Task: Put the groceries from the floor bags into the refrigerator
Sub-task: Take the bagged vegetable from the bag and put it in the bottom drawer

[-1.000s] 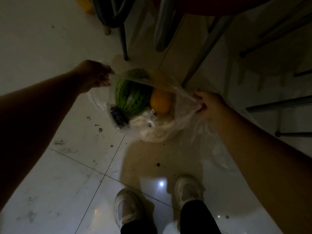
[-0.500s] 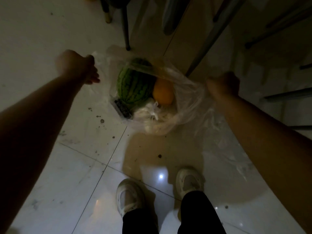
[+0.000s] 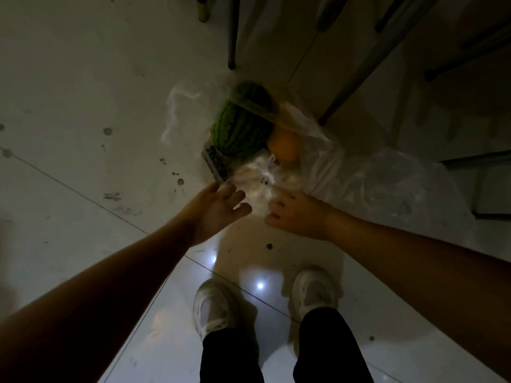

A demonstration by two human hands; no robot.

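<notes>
Closest to the camera are two white sneakers [image 3: 217, 306] under black trousers [image 3: 279, 352], planted on a glossy tiled floor [image 3: 69, 111] that's speckled with dark spots. Pretty dim lighting overall.

Just past the feet, both arms reach down. The left hand [image 3: 218, 207] is spread open, fingers apart, holding nothing, fingertips right at the near edge of the clear plastic bag [image 3: 323, 161]. The right hand [image 3: 297, 214] is also loose and empty, fingers a bit curled, next to the same edge. Whether either actually touches the plastic, I can't tell, it's blurry.

The bag sits slumped on the floor in front of the hands, mouth open. Inside I count one striped green watermelon [image 3: 239, 131], one orange round fruit [image 3: 286, 146] touching its right side, one small dark labelled packet [image 3: 215, 163] at its near left, and one knotted white bundle [image 3: 258, 179] nearest the hands. A second crumpled clear bag [image 3: 398, 189] lies just right of the first.

Farthest away, several dark chair legs [image 3: 232, 31] stand on the floor beyond the bag.
</notes>
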